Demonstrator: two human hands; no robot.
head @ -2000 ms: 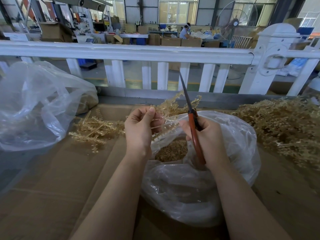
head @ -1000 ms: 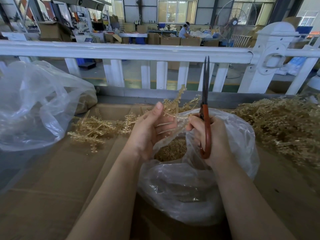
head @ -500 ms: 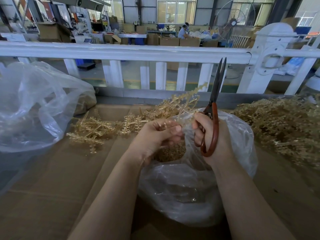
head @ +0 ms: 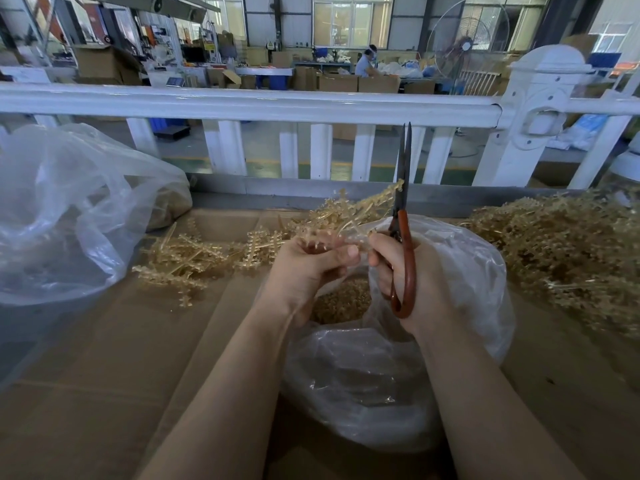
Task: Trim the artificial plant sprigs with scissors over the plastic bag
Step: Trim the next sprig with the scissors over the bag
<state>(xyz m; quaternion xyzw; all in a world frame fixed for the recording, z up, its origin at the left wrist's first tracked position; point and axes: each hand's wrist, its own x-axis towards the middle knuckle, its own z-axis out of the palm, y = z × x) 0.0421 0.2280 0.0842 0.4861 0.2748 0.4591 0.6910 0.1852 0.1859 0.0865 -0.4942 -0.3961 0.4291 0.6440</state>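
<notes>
Here, at frame centre, a gold sprig [head: 349, 209] is pinched by the left hand [head: 308, 268] over the open plastic bag [head: 460, 268]; red-handled scissors [head: 403, 216] are gripped upright, blades together, by the right hand [head: 412, 282]. The blades are best opened and lowered to the stem so cuttings are dropped inside the bag.

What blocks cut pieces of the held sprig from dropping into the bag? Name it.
Nothing visible. The left hand holds the sprig over the bag, whose open mouth shows cuttings right below. The right hand grips the scissors, blades pointing up.
</notes>
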